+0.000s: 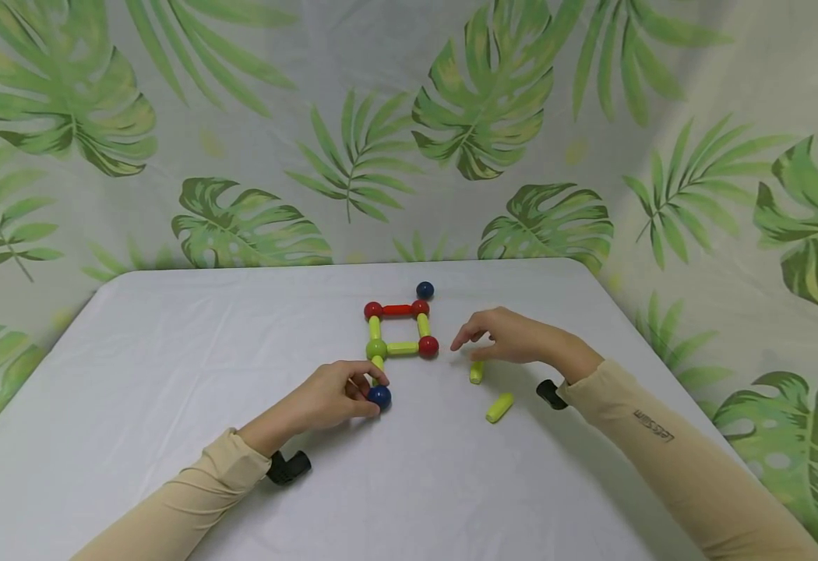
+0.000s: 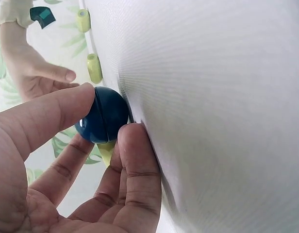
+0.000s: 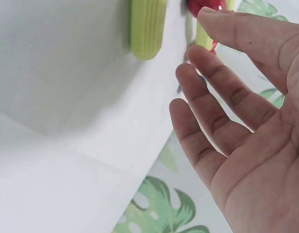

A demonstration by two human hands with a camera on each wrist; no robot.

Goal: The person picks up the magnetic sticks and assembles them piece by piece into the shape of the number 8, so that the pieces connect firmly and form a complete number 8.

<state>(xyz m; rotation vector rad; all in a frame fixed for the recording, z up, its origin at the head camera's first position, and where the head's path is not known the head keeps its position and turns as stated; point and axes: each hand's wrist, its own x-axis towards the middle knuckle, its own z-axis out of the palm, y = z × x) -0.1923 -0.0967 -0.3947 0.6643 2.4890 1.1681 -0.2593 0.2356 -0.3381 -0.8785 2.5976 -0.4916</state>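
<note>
My left hand (image 1: 332,393) pinches a dark blue ball (image 1: 379,397) between thumb and fingers, low over the table. The ball sits at the near end of a yellow-green rod (image 1: 378,363) that runs from a green ball (image 1: 376,348). That green ball is one corner of a square frame, whose other corners are red balls (image 1: 428,347). A red rod (image 1: 397,310) forms the far side; yellow-green rods form the others. To the right of the frame, my right hand (image 1: 510,335) hovers with loosely bent fingers, holding nothing, above a loose yellow-green rod (image 1: 477,372).
A second loose yellow-green rod (image 1: 499,407) lies nearer on the right. Another blue ball (image 1: 425,291) rests behind the frame's far right corner. The white-covered table (image 1: 192,343) ends at a leaf-patterned cloth backdrop (image 1: 353,156). Each wrist wears a small black camera (image 1: 288,467).
</note>
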